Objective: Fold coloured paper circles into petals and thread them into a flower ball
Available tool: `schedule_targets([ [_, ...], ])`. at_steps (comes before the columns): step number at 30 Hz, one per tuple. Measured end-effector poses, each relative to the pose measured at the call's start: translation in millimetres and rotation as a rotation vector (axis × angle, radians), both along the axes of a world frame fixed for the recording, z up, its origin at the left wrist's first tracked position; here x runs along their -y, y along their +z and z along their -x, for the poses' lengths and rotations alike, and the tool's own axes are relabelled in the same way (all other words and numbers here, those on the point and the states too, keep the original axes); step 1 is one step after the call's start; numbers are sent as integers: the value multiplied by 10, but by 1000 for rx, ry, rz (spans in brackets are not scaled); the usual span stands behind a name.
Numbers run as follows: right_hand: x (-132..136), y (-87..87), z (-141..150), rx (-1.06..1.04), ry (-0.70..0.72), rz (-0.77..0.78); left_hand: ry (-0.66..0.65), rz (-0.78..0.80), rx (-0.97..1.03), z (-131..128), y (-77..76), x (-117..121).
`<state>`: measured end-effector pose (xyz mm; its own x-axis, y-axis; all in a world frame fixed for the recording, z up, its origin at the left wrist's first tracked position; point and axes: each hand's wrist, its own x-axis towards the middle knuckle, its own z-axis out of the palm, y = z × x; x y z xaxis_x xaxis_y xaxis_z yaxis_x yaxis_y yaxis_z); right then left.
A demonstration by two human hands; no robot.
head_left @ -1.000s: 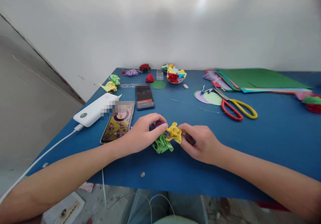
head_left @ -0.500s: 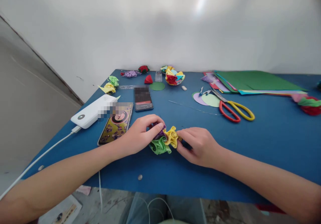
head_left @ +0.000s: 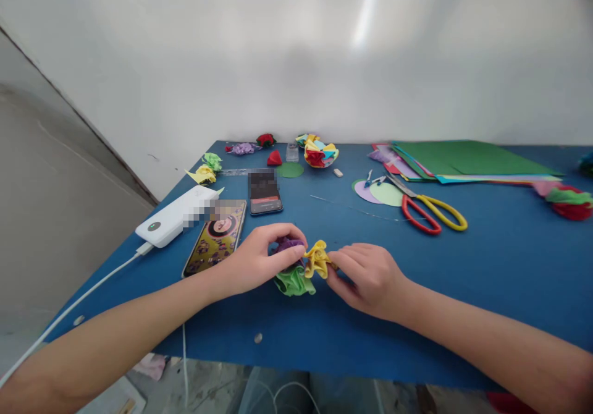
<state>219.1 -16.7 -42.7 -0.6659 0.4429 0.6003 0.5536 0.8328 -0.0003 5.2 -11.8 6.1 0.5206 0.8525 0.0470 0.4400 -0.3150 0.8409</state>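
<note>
My left hand (head_left: 266, 258) is closed around a bunch of ruffled paper pieces, its thumb and fingers on the purple ruffled paper (head_left: 288, 245). Below the thumb, a green ruffled paper piece (head_left: 295, 282) hangs out of the bunch. A yellow ruffled paper piece (head_left: 317, 259) sits between my two hands, touching the left thumb tip. My right hand (head_left: 365, 276) pinches the yellow piece at its right end. The parts inside my left palm are hidden.
Scissors (head_left: 433, 211) lie to the right, beside paper circles (head_left: 388, 194) and a thread (head_left: 354, 209). Coloured sheets (head_left: 482, 157) are stacked behind. Two phones (head_left: 265, 193) and a white power bank (head_left: 173, 217) lie left. Folded paper balls (head_left: 321, 153) stand at the back.
The view has tilted up, showing a bright strip above the wall. My left thumb has shifted toward the yellow piece, which looks more bunched; my right hand keeps its pinch.
</note>
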Motion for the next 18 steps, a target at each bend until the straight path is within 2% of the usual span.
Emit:
schedule_targets([
  [6,13,-17,-28,-16,-11,-51,-117,-22,-9,49,120,8],
  [11,0,-38,-43,-96,-54,-34,-117,-115,-51,56,95,2],
  [18,26,-12,-19,-121,-4,29,-69,-210,-38,11,10,-9],
])
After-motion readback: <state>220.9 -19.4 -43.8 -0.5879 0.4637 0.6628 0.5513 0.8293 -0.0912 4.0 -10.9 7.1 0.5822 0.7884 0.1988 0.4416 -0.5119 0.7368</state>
